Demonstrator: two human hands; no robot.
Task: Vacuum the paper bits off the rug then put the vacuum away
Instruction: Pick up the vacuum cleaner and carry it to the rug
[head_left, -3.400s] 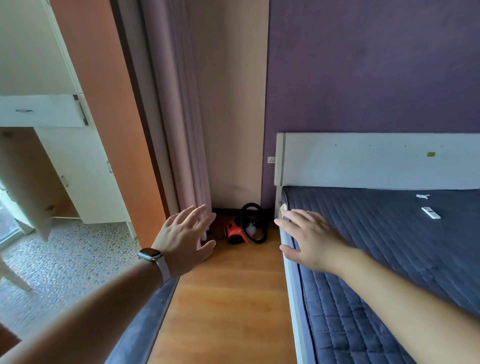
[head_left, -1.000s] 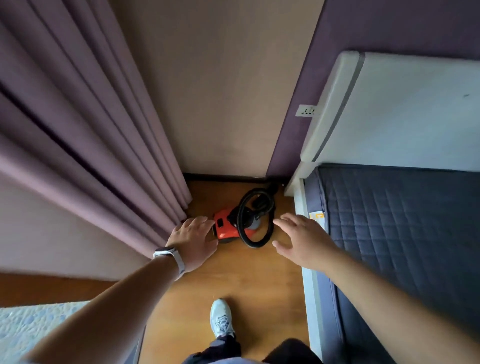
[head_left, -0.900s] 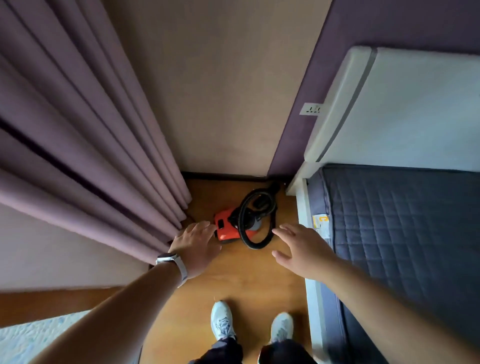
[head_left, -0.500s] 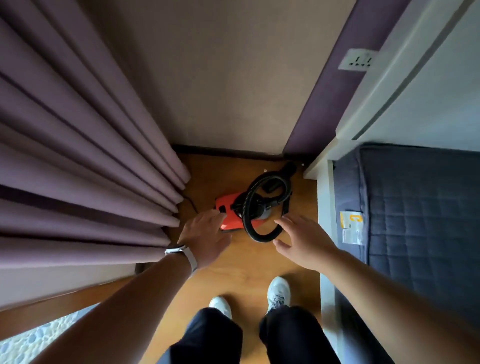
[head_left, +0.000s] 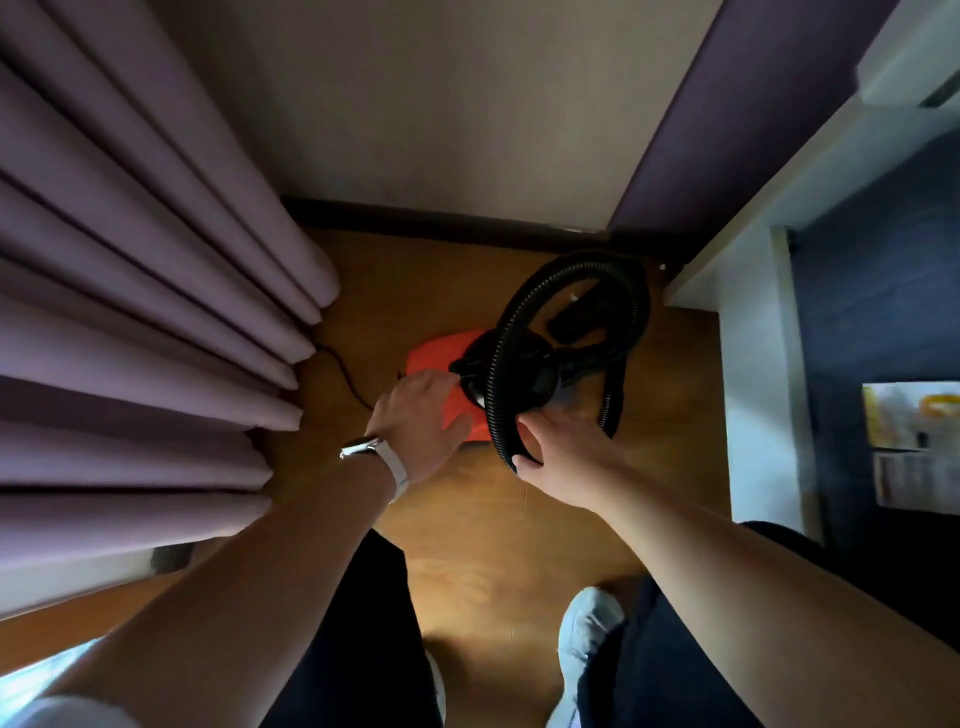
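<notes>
Left hand covers near corner of orange vacuum; my fingertips lost in shadow at its black handle, grip unclear. Right hand lies over hose; fingers hidden beyond it, cannot tell whether I hold it. Cord vanishes under curtain, itself cut by left and top edges. Label on mattress at right edge blurred, print unreadable. White speck by skirting too small to name. Right shoe half hidden behind leg and forearm.
</notes>
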